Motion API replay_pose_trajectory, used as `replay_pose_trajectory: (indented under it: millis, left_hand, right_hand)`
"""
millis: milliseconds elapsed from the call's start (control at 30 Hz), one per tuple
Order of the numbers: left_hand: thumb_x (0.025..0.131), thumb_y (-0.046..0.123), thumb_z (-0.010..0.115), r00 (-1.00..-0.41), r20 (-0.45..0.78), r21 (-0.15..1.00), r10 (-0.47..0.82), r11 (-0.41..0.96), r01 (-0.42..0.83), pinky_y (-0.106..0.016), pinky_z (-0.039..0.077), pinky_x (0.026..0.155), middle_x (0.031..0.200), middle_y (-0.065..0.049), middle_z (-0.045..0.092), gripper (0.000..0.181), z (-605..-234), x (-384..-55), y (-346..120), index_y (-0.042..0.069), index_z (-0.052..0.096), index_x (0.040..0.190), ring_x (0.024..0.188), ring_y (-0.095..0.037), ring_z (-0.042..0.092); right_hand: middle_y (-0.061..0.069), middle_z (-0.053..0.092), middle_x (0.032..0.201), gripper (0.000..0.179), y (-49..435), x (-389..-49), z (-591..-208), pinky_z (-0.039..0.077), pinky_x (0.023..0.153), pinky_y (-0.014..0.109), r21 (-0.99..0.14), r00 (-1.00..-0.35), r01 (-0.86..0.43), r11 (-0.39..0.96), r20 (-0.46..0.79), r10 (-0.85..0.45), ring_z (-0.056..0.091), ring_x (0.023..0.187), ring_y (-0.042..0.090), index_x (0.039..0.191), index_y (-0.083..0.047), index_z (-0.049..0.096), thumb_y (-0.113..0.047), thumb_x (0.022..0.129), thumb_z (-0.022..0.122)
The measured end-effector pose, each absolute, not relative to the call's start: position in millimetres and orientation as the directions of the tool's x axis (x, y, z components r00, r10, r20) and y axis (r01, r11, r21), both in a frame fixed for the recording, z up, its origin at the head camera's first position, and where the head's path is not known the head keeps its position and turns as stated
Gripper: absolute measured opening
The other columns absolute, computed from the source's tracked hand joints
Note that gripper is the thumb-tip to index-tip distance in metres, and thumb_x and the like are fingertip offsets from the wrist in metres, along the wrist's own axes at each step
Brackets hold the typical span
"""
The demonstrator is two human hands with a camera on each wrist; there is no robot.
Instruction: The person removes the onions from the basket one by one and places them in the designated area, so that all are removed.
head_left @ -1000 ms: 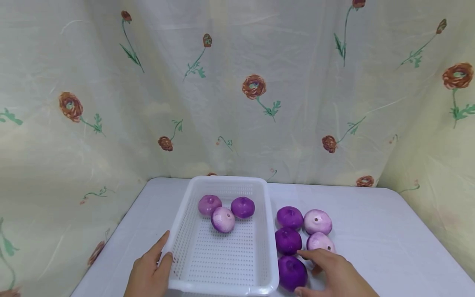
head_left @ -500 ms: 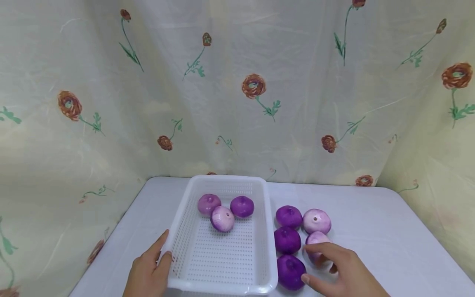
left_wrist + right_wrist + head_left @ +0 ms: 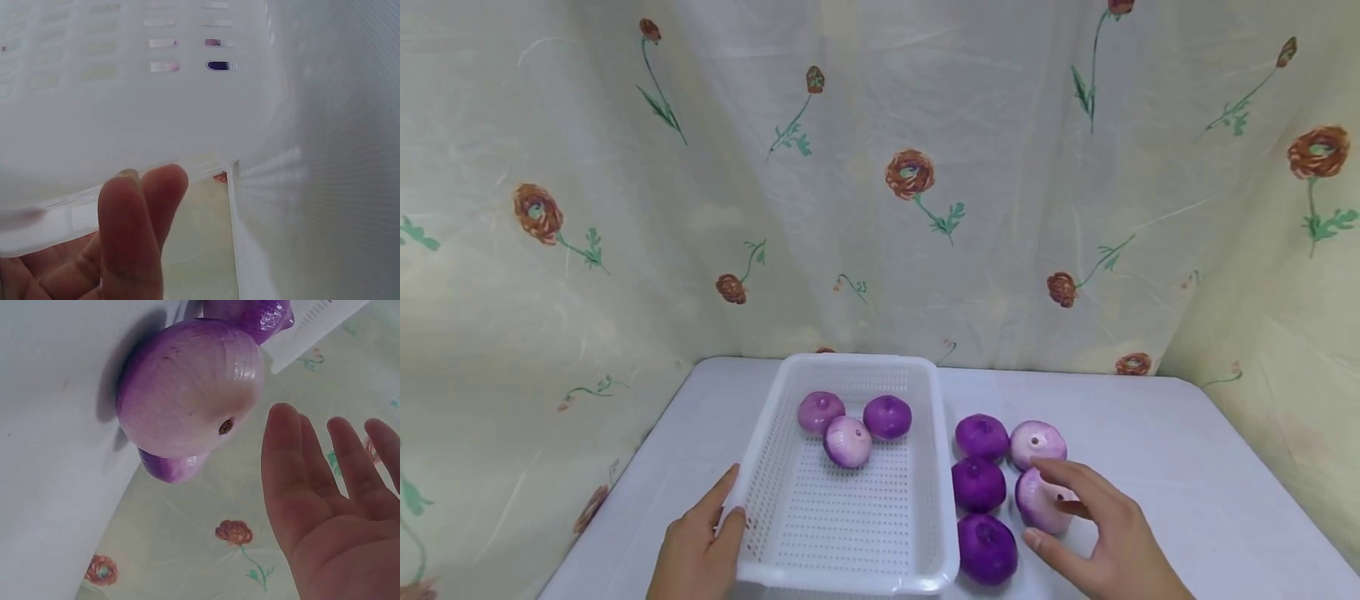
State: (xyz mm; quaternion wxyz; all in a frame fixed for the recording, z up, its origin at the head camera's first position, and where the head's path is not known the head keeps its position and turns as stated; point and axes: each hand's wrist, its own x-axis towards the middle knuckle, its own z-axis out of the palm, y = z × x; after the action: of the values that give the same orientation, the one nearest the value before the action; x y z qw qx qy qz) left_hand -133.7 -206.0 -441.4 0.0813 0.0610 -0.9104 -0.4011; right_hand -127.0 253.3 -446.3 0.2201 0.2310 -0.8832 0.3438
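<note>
My left hand (image 3: 702,538) grips the left rim of a white plastic basket (image 3: 948,500); the left wrist view shows the thumb over the rim and fingers below it. Inside the basket are two purple onions (image 3: 821,412) and one paler onion (image 3: 847,442). My right hand (image 3: 1108,527) hovers, fingers apart, close to a pale pink-purple onion (image 3: 1037,502) on the table. In the right wrist view, a gap shows between the fingers and this pale onion (image 3: 187,394). Another pale onion (image 3: 1038,444) sits just behind it.
Three dark purple onions (image 3: 987,550) stand in a row along the basket's right side. A white cloth covers the table (image 3: 1180,467). A flowered curtain (image 3: 985,292) hangs behind the table and on both sides.
My right hand has moved right and away from the dark purple onions, up over the near pale onion, with its fingers spread wider. The left hand stays at the basket rim.
</note>
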Motion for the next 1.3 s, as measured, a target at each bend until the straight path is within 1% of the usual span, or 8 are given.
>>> replay_pose_trajectory:
  millis: [333, 567, 700, 867, 933, 1133, 1233, 1300]
  left_hand:
    - [0.104, 0.02, 0.053, -0.977, 0.099, 0.744, -0.19, 0.666, -0.054, -0.054, 0.058, 0.089, 0.136, -0.021, 0.067, 0.056, -442, -132, -208, 0.009, 0.049, 0.159, 0.106, -0.026, 0.07]
    - [0.103, 0.02, 0.054, -0.973, 0.111, 0.745, -0.201, 0.665, -0.052, -0.053, 0.058, 0.089, 0.136, -0.021, 0.067, 0.056, -443, -130, -209, 0.009, 0.05, 0.158, 0.106, -0.026, 0.07]
    - [0.103, 0.02, 0.055, -0.971, 0.133, 0.746, -0.2, 0.666, -0.035, -0.055, 0.056, 0.092, 0.136, -0.02, 0.067, 0.055, -444, -129, -209, 0.01, 0.051, 0.158, 0.11, -0.027, 0.068]
    - [0.104, 0.02, 0.056, -0.972, 0.139, 0.756, -0.191, 0.654, -0.021, -0.053, 0.057, 0.09, 0.135, -0.02, 0.068, 0.055, -444, -128, -209, 0.011, 0.051, 0.158, 0.108, -0.025, 0.069]
    - [0.104, 0.02, 0.056, -0.972, 0.14, 0.76, -0.187, 0.649, -0.015, -0.052, 0.057, 0.09, 0.134, -0.019, 0.069, 0.055, -444, -128, -210, 0.012, 0.051, 0.158, 0.108, -0.025, 0.069]
    - [0.105, 0.021, 0.057, -0.972, 0.158, 0.763, -0.172, 0.646, 0.01, -0.054, 0.056, 0.093, 0.13, -0.02, 0.07, 0.054, -443, -130, -208, 0.014, 0.051, 0.158, 0.112, -0.025, 0.067]
    - [0.105, 0.02, 0.058, -0.972, 0.169, 0.763, -0.166, 0.646, 0.023, -0.052, 0.058, 0.089, 0.128, -0.02, 0.072, 0.054, -443, -131, -207, 0.012, 0.051, 0.158, 0.107, -0.024, 0.069]
    - [0.104, 0.02, 0.058, -0.972, 0.173, 0.761, -0.161, 0.648, 0.028, -0.051, 0.058, 0.087, 0.126, -0.019, 0.072, 0.054, -442, -131, -207, 0.012, 0.052, 0.157, 0.104, -0.022, 0.07]
  right_hand:
    - [-0.009, 0.061, 0.139, 0.078, 250, -130, -442, 0.059, 0.084, 0.026, -0.552, -0.825, -0.528, 0.645, 0.514, -0.235, 0.068, 0.115, 0.018, 0.15, -0.026, 0.055, -0.022, 0.082, 0.093]
    - [0.002, 0.065, 0.136, 0.076, 249, -131, -444, 0.06, 0.081, 0.027, -0.634, -0.847, -0.511, 0.58, 0.485, -0.216, 0.073, 0.107, 0.022, 0.148, -0.024, 0.057, -0.022, 0.081, 0.094]
    - [0.0, 0.065, 0.137, 0.076, 249, -133, -444, 0.061, 0.08, 0.029, -0.663, -0.855, -0.508, 0.55, 0.465, -0.229, 0.074, 0.105, 0.023, 0.147, -0.025, 0.059, -0.023, 0.08, 0.095]
    - [-0.005, 0.066, 0.136, 0.08, 247, -142, -433, 0.061, 0.08, 0.029, -0.629, -0.822, -0.568, 0.531, 0.472, -0.319, 0.074, 0.106, 0.018, 0.148, -0.025, 0.058, -0.025, 0.078, 0.097]
    - [-0.004, 0.067, 0.135, 0.081, 244, -148, -425, 0.062, 0.079, 0.032, -0.598, -0.79, -0.612, 0.517, 0.491, -0.367, 0.073, 0.108, 0.017, 0.148, -0.023, 0.059, -0.025, 0.077, 0.097]
    - [-0.007, 0.065, 0.137, 0.076, 231, -175, -399, 0.062, 0.081, 0.035, -0.566, -0.759, -0.651, 0.506, 0.48, -0.439, 0.071, 0.11, 0.015, 0.144, -0.026, 0.062, -0.034, 0.078, 0.097]
    - [-0.009, 0.066, 0.136, 0.075, 223, -191, -388, 0.062, 0.082, 0.035, -0.559, -0.757, -0.653, 0.511, 0.455, -0.469, 0.071, 0.108, 0.014, 0.142, -0.027, 0.063, -0.038, 0.077, 0.097]
    - [-0.008, 0.066, 0.136, 0.074, 216, -201, -381, 0.062, 0.083, 0.037, -0.552, -0.745, -0.665, 0.504, 0.434, -0.507, 0.072, 0.107, 0.014, 0.142, -0.025, 0.064, -0.037, 0.076, 0.097]
